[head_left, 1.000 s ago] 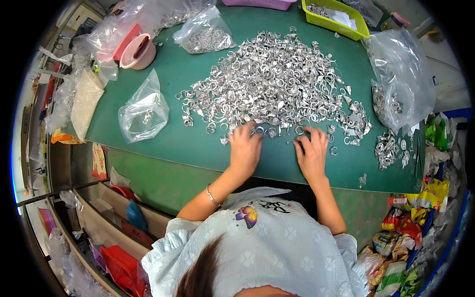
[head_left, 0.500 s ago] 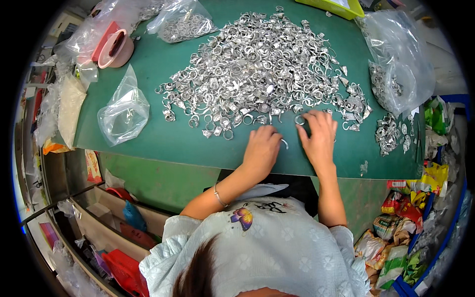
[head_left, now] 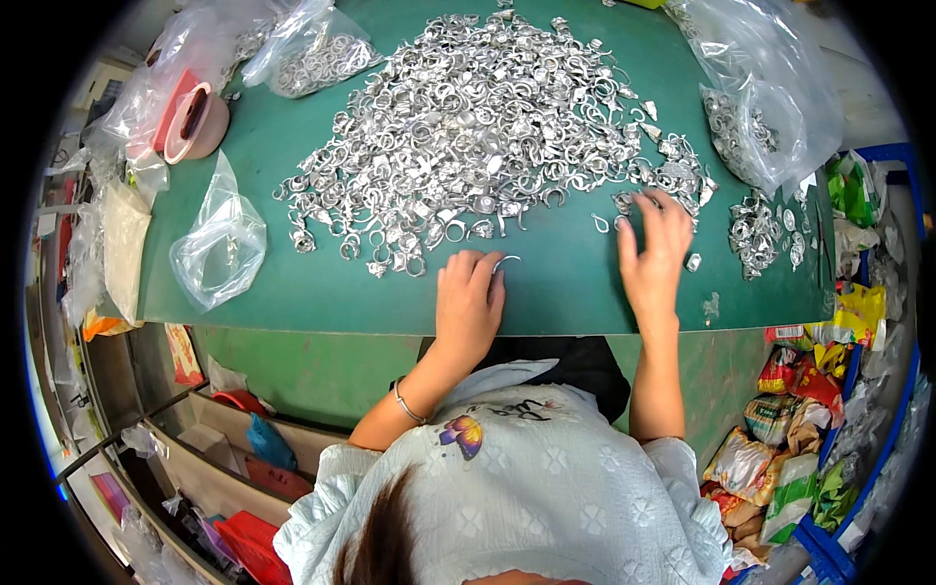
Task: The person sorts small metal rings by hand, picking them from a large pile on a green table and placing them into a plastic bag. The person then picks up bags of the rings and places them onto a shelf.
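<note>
1. Left hand (head_left: 470,302) first, in front of the pile (head_left: 478,127) of silvery rings: fingers curled, thumb drawn in, a slender curved piece (head_left: 509,259) poking out, apparently pinched at the tips.
2. And the right hand (head_left: 658,249), at the pile's right front: half open, thumb apart from the fingers, nothing clearly held. A small loop (head_left: 600,223) lies just beside its thumb, right of the pile's front edge.
3. Technique now! My call: take one piece at a time, pinch lightly by the band, and draw it straight toward the pile's near side so that hooked neighbours don't tag along.
4. Further out, a side cluster (head_left: 682,175) sits off the pile's right edge; fingers should go in shallow there, I'd say, to avoid scattering it.
5. Against half a second ago, the hands are wider apart: the right has shifted outward along the pile's front to that cluster, while the left has the curved piece at its fingertips in both frames.
</note>
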Demonstrator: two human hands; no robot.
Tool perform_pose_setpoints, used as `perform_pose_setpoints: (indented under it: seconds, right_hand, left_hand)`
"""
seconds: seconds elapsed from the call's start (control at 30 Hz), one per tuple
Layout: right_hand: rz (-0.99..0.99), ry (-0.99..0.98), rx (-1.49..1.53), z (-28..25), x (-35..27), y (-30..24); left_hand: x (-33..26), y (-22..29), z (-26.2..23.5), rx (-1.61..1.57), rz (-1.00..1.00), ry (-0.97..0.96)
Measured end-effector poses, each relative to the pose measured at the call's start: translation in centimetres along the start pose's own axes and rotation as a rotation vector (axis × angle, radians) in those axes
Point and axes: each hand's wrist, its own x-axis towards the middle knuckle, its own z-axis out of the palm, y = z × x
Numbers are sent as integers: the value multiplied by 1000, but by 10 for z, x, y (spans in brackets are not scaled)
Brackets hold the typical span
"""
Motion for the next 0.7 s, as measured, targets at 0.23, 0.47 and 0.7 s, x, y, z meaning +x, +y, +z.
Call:
perform_pose_setpoints:
  seconds: [0.23, 0.47, 0.7]
  right_hand:
    - [-43, -90, -46, 0, -7, 18]
    - [-87, 14, 2, -14, -15, 49]
    - [293, 74, -226, -46, -40, 58]
  left_hand:
    - [-3, 2, 4, -45, 23, 34]
    - [0, 6, 3, -22, 32, 21]
    - [-1, 4, 6, -16, 9, 25]
